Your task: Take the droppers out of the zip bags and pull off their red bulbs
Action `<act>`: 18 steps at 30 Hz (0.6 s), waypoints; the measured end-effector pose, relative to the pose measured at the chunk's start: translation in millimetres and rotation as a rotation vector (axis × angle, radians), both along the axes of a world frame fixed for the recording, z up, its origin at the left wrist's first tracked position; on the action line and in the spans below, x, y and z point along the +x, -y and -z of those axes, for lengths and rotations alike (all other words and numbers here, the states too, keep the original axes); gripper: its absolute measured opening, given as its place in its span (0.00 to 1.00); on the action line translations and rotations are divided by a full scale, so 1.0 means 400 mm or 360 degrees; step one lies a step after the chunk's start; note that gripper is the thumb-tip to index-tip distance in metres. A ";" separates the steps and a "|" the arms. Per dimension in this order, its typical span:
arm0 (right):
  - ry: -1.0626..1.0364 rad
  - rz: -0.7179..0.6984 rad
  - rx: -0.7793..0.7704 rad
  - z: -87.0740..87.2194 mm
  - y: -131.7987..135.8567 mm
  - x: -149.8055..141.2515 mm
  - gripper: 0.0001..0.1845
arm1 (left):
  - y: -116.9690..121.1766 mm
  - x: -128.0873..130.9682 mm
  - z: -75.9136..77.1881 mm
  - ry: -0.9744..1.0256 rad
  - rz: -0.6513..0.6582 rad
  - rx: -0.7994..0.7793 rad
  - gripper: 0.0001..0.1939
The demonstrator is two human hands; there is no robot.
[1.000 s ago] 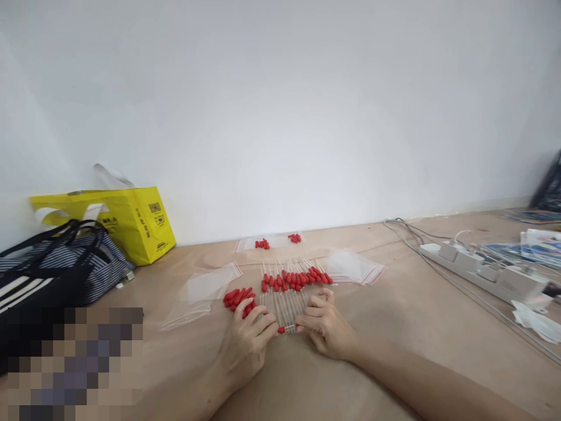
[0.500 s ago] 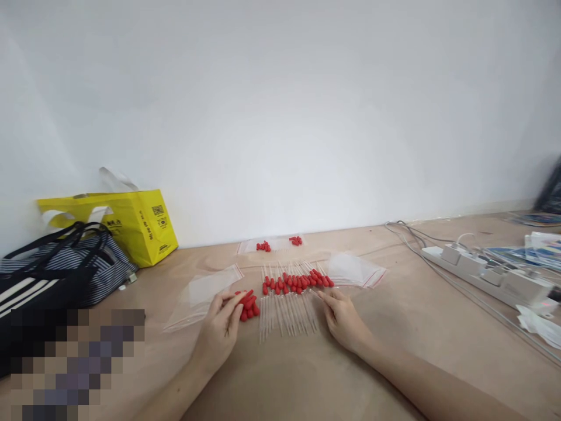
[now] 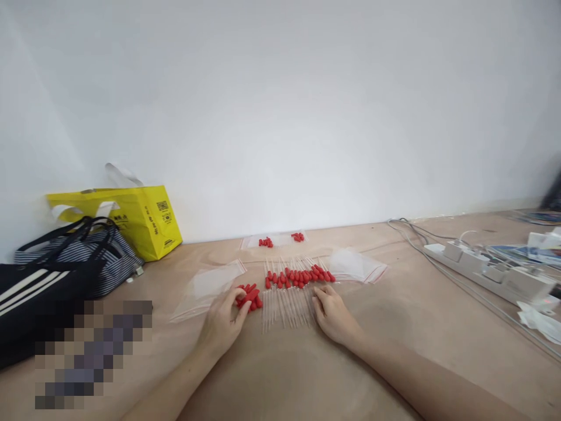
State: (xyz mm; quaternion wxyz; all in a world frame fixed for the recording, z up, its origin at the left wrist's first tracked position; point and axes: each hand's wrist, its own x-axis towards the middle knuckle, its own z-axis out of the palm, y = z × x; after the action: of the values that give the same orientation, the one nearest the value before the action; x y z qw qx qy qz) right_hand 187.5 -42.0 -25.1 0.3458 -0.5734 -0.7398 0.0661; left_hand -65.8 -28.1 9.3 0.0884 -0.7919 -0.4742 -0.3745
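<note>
Bulbs [image 3: 300, 278] red, tubes [image 3: 287, 310] clear, zip bags [image 3: 353, 266] clear with red line, shopping bag [image 3: 151, 234] yellow with black print, cloth bag [image 3: 109, 275] dark-and-white striped, power strip [image 3: 477, 279] white, table [image 3: 280, 374] tan.

Your two hands [image 3: 221, 321], one pile of loose bulbs [image 3: 253, 297] (too overlapped to count singly), one row of capped droppers [image 3: 301, 277], one row of bare tubes [image 3: 287, 310], two groups of clear bags [image 3: 354, 266], one more bag [image 3: 250, 241] with two bulb clusters [image 3: 266, 242], one yellow tote [image 3: 160, 234], one power strip [image 3: 460, 276].
</note>
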 end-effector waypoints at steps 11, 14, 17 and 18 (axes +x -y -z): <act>-0.0045 -0.0025 0.0036 -0.002 0.007 0.003 0.06 | -0.029 0.065 0.001 -0.0263 -0.0063 0.0059 0.08; -0.0074 -0.0031 0.0077 0.001 0.007 0.004 0.07 | -0.026 0.086 -0.025 -0.0262 -0.0202 -0.0027 0.10; -0.0116 -0.0046 0.0109 0.004 0.006 0.007 0.08 | -0.051 0.115 -0.065 -0.0352 -0.0420 -0.0337 0.11; -0.0131 -0.0050 0.0117 0.004 0.006 0.008 0.08 | -0.068 0.125 -0.077 -0.0388 -0.0503 -0.0477 0.11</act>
State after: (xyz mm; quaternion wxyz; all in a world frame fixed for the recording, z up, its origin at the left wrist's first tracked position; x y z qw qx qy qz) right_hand 190.9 -44.5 -26.6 0.3955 -0.5454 -0.7359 0.0678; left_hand -15.6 -1.0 40.3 0.0842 -0.7515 -0.6282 -0.1831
